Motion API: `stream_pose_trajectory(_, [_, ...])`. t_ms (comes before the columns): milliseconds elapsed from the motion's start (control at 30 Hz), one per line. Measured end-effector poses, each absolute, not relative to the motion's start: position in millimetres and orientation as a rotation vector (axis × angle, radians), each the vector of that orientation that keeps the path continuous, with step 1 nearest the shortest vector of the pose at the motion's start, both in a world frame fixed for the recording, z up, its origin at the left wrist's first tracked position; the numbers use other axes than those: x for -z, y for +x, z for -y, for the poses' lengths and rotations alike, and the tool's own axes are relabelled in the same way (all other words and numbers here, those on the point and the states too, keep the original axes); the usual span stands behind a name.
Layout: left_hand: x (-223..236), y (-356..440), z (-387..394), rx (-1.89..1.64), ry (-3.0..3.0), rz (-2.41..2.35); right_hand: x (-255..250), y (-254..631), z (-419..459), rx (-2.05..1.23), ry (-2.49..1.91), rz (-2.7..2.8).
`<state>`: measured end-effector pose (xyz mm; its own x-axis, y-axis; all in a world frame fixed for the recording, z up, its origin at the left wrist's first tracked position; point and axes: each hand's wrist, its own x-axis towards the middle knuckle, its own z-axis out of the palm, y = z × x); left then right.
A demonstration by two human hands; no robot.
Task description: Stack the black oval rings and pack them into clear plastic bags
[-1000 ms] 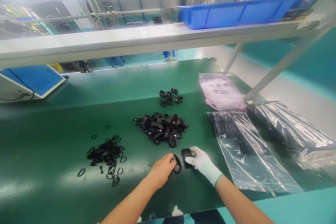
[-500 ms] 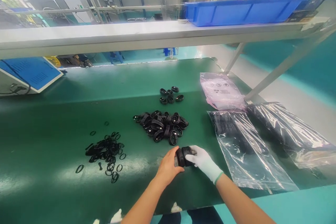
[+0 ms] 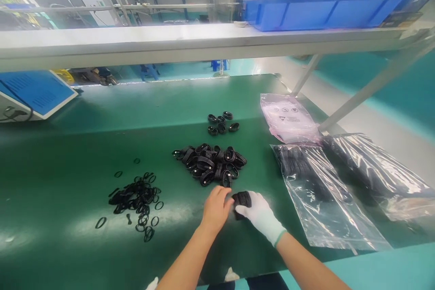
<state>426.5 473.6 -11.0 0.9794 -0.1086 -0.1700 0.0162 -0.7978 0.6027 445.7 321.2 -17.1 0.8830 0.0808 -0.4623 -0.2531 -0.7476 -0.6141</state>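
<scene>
My right hand, in a white glove, is closed around a bunch of black coiled cables low over the green tabletop. Just left of that bunch is my bare left hand, its fingers partly bent and apart, with nothing visible in them. Its fingertips are near the front edge of a heap of black coiled cables, some showing metal plugs. Behind the heap lie several more single coils.
Loose black bands lie scattered on the left. Clear bags of black coils and a pink printed bag lie on the right. A white shelf crosses above the table, with a blue bin on it.
My left hand has let go of the bunch's left side and moved slightly up toward the heap. My right hand still holds the bunch, and the view has shifted slightly.
</scene>
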Motion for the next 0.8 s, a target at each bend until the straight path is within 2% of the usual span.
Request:
stream_pose_trajectory(167, [4, 461, -468, 0.244, 2.786, 0.135, 11, 448, -320, -0.649, -2.354, -0.101])
stream_pose_trajectory(300, [1, 445, -481, 0.238, 2.799, 0.087, 11, 448, -321, -0.643, -2.346, -0.105])
stream_pose_trajectory(533, [28, 378, -479, 0.352, 2.205, -0.24, 12, 447, -318, -0.635, -2.337, -0.091])
stream_pose_trajectory(800, [32, 378, -467, 0.463, 2.231, -0.269, 10, 444, -324, -0.654, -2.424, -0.091])
